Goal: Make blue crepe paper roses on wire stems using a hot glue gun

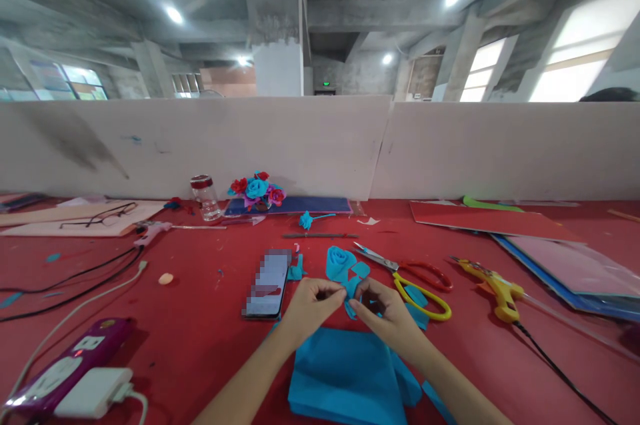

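Left hand (314,304) and right hand (387,310) pinch a small blue piece (351,288), likely for fine control; scissors (391,265) lie just beyond the right hand, presumably for easy reach

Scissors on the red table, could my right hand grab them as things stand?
Probably yes: the scissors lie close beside your right hand, and nothing seems to cover their handles, though that hand is pinching a blue piece.

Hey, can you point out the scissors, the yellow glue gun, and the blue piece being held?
Scissors (393,265): head view, on the metal near the pivot.
Yellow glue gun (494,284): head view, on its body.
Blue piece (353,287): head view, on its exposed middle.
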### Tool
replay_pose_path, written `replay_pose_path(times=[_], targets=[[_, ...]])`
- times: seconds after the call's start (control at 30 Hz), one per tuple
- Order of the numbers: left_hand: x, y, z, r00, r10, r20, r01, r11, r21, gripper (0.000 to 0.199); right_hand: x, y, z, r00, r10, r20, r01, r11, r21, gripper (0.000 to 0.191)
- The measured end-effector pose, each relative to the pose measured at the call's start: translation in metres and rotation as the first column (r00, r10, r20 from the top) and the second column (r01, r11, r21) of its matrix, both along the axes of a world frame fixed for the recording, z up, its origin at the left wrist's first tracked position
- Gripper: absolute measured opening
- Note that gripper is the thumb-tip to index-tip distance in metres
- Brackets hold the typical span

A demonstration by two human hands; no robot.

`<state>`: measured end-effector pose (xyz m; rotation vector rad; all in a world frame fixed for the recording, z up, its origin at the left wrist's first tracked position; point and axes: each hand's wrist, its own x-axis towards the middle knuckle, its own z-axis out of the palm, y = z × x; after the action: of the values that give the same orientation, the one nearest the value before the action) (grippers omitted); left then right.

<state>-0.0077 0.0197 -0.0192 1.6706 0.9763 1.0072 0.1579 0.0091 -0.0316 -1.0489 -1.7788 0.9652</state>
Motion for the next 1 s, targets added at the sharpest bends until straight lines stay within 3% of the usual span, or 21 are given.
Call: replay_pose_path(times=[0.3,0.53,1.0], targets=[[-0.0003,-0.0026,0.0011,0.998,0.007,-0.066,-0.008,1.000,-0.013,0.032,0.0024,-0.0002,0.0041,0.999,0.003,0.041,-0.003,1.000,0.012,0.019],[0.0010,-0.0028,0.0005,0.999,-0.042,-0.006,0.042,0.999,-0.022,0.038,0.0032,0.0018,-0.0001,0.999,-0.006,0.035,0.005,1.000,0.021,0.020],[0.0019,-0.0017,-0.0007,1.000,0.004,-0.020,-0.005,0.999,-0.052,0.031,0.0028,0.0008,0.0033,1.000,0.018,0.012,-0.019,0.996,0.086,0.020]])
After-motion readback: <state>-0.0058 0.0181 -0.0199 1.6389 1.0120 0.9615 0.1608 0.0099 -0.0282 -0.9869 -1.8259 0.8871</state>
